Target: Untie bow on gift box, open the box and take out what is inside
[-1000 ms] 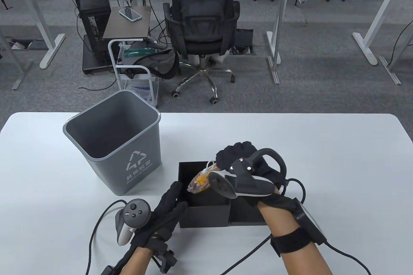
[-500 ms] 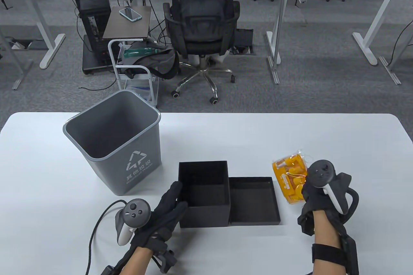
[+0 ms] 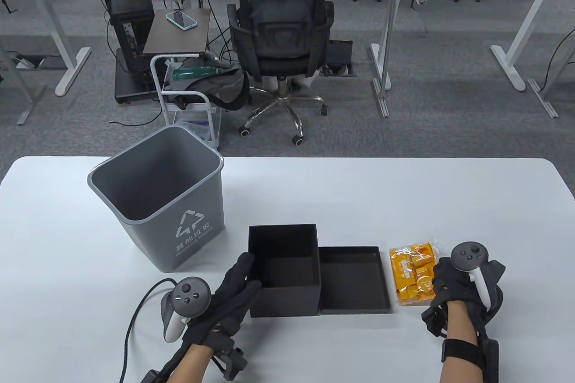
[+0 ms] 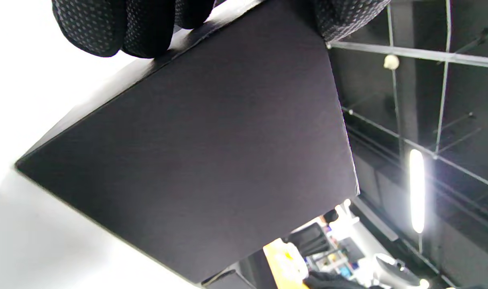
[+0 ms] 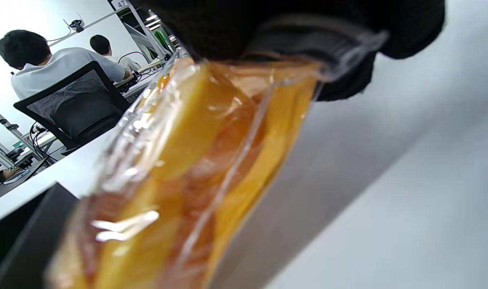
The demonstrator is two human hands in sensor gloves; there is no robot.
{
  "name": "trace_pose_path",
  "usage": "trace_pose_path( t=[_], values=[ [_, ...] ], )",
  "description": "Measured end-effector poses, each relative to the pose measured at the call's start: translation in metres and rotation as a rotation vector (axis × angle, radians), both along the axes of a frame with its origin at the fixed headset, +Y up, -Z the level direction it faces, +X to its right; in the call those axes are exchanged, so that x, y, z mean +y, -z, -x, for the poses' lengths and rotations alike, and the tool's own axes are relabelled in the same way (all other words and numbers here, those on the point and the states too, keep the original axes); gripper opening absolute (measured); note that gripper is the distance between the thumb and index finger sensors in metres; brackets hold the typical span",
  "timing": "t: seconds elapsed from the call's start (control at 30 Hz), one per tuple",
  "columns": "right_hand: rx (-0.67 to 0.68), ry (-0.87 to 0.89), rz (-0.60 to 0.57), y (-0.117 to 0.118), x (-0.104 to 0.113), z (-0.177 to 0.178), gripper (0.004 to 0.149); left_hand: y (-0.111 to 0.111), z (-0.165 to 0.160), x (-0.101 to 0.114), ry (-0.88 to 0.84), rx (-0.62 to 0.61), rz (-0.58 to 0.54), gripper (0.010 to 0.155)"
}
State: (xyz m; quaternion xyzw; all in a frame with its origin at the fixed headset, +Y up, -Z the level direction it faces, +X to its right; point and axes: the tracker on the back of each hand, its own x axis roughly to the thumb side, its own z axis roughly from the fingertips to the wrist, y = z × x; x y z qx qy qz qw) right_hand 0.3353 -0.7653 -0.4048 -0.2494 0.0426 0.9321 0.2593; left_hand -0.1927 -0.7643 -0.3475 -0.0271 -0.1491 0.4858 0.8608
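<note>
Box (image 3: 284, 270): standing open and looking empty near the middle of the counter (image 3: 404, 194), bin (image 3: 157, 196) just to its far left. Lid (image 3: 353, 279): lying upturned, touching the box's right wall.

Packet (image 3: 412, 275): lying just right of the lid, clear wrap over orange contents, long axis running near to far. Whether resting fully on the counter or hanging slightly above, cannot tell.

Right hand (image 3: 453, 286): sitting at the packet's near-right corner, grip pinching the wrap edge; right wrist view showing fingers (image 5: 404, 24) clamped on the clear film, packet (image 5: 179, 172) trailing away toward the lid.

Left hand (image 3: 231, 293): lying against the box's left wall, fingers straight and pressing, steadying it; fingertips (image 4: 115, 28) touching the box (image 4: 212, 152) edge in the left wrist view.

Relation governing the coming move: packet lying to the left and far of the right grip, well apart from the left hand across box and lid. Judging the removal essentially done; likely needing only a release.
</note>
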Motion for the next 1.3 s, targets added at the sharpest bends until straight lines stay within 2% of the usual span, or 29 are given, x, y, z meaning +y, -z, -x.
trace_pose_path(
  t=[0.3,0.33,0.37,0.43,0.47,0.5,0.53,0.6,0.7,0.8,0.87,0.97,1.03,1.07,1.13,1.2,1.23,1.3],
  values=[
    [-0.001,-0.11,-0.045,-0.002,-0.018,0.009,0.044,-0.002,-0.002,-0.001,-0.001,0.002,-0.01,0.07],
    [-0.048,-0.15,-0.041,-0.005,-0.017,0.011,0.045,-0.002,-0.002,-0.001,0.0,0.004,-0.011,0.07],
    [-0.064,-0.309,-0.097,-0.01,-0.004,0.021,0.046,-0.002,-0.001,-0.001,0.0,0.007,-0.016,0.071],
    [0.04,-0.404,-0.162,-0.013,0.017,0.036,0.047,-0.003,-0.002,-0.001,-0.006,0.019,-0.026,0.071],
    [0.183,-0.405,-0.228,-0.018,0.035,0.055,0.05,-0.003,-0.002,-0.001,-0.006,0.026,-0.036,0.071],
    [0.23,-0.395,-0.242,-0.02,0.039,0.062,0.051,-0.003,-0.002,-0.002,-0.006,0.029,-0.04,0.072],
    [0.356,-0.376,-0.253,-0.027,0.049,0.081,0.052,-0.004,-0.002,-0.002,-0.01,0.03,-0.042,0.072],
    [0.616,-0.315,-0.183,-0.039,0.054,0.114,0.054,-0.004,-0.002,-0.001,-0.02,0.034,-0.041,0.074],
    [0.864,-0.257,-0.025,-0.058,0.041,0.162,0.058,-0.005,0.0,0.002,-0.025,0.039,-0.051,0.077],
    [0.893,-0.312,0.103,-0.063,0.017,0.187,0.064,-0.005,0.003,0.007,-0.035,0.038,-0.067,0.08],
    [0.876,-0.383,0.11,-0.061,0.002,0.194,0.061,-0.006,0.004,0.008,-0.021,0.031,-0.062,0.079],
    [0.874,-0.497,0.032,-0.06,-0.014,0.198,0.054,-0.007,0.005,0.005,-0.02,0.024,-0.045,0.076],
    [0.852,-0.491,-0.088,-0.06,-0.019,0.198,0.043,-0.007,0.003,0.001,-0.026,0.003,-0.035,0.075],
    [0.848,-0.479,-0.113,-0.059,-0.021,0.198,0.043,-0.007,0.002,0.001,-0.02,-0.007,-0.03,0.075],
    [0.824,-0.503,-0.084,-0.059,-0.017,0.196,0.043,-0.007,0.001,0.002,-0.025,0.003,-0.038,0.074],
    [0.797,-0.495,-0.143,-0.062,-0.001,0.193,0.044,-0.007,0.002,0.002,-0.023,0.006,-0.034,0.072],
    [0.787,-0.468,-0.173,-0.063,0.009,0.191,0.044,-0.007,0.002,0.002,-0.021,0.009,-0.033,0.071],
    [0.751,-0.323,-0.26,-0.065,0.043,0.181,0.045,-0.005,0.002,0.001,-0.018,0.013,-0.026,0.07]
  ],
)
